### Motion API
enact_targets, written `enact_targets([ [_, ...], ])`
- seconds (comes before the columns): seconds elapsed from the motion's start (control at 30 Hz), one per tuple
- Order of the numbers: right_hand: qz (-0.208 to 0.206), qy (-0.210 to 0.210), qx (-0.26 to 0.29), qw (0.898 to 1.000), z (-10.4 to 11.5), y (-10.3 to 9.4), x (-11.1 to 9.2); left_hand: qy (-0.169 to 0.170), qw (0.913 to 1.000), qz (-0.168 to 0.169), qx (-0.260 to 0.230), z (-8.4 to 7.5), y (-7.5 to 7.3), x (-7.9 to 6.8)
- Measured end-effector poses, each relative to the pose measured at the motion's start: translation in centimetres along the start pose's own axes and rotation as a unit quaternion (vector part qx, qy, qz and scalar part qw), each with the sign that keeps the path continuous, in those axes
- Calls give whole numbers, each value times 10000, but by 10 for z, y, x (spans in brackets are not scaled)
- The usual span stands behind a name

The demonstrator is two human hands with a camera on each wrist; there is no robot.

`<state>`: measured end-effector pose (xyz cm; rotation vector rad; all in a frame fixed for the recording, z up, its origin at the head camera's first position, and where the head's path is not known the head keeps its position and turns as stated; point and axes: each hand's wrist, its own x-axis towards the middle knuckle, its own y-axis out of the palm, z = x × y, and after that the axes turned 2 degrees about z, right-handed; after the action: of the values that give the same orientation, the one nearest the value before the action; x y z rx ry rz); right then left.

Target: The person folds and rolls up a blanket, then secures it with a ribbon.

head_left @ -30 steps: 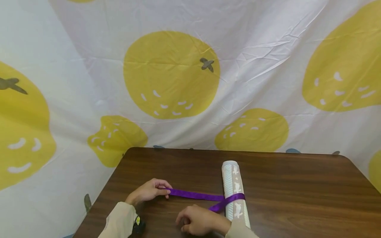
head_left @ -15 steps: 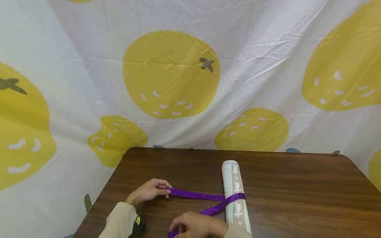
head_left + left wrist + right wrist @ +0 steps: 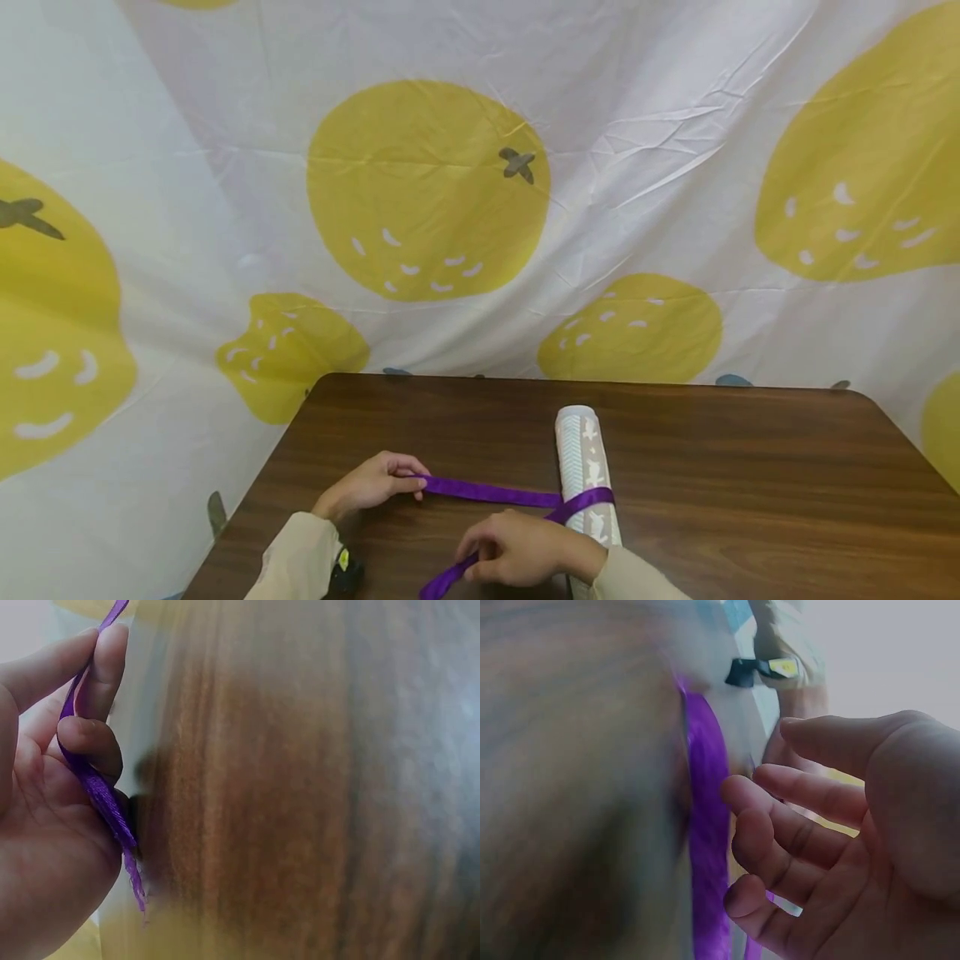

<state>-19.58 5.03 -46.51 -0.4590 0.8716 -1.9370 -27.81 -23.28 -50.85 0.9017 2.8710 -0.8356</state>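
A purple ribbon [image 3: 491, 492] passes round a rolled-up white and beige patterned mat [image 3: 592, 467], which lies lengthwise on the table. My left hand [image 3: 372, 483] pinches one end of the ribbon between thumb and fingers, left of the roll; in the left wrist view the frayed tip [image 3: 139, 881] hangs across the palm. The ribbon's other length crosses over the roll and runs behind my right hand [image 3: 521, 546], its tail [image 3: 444, 582] showing to the left of the fingers. In the right wrist view those fingers [image 3: 754, 832] are loosely bent beside the ribbon, thumb apart.
A dark wooden table [image 3: 750, 483] with rounded corners bears everything. Behind it hangs a white cloth [image 3: 637, 192] printed with yellow fruit. A black strap with a yellow mark [image 3: 345, 567] sits at the left wrist.
My right hand first went a little left and nearer, then came back right and slightly farther away. The ribbon's tail now shows left of it. My left hand stays in place, still pinching its end.
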Motion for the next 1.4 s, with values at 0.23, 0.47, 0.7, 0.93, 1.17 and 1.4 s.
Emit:
enact_targets([
  [0.23, -303, 234, 368, 9986, -7, -21, -7, -54, 9999, -55, -101, -2, -3, 1],
  [0.47, -829, 193, 372, 9957, -16, -39, -6, -10, 9989, -62, -459, -8, -7, -2],
  [0.7, -1420, 299, 474, 9883, -25, -45, 5, 120, 9954, -22, -953, -21, -11, -8],
  [0.93, -1905, 507, 340, 9798, -26, -43, 18, 180, 9932, 90, -1148, -32, -12, -10],
  [1.17, -1905, 629, 555, 9781, -27, -40, 28, 359, 9909, 219, -1280, -44, -11, -11],
  [1.4, -1619, 699, 1148, 9776, -24, -41, 33, 430, 9898, 206, -1343, -59, -8, -13],
])
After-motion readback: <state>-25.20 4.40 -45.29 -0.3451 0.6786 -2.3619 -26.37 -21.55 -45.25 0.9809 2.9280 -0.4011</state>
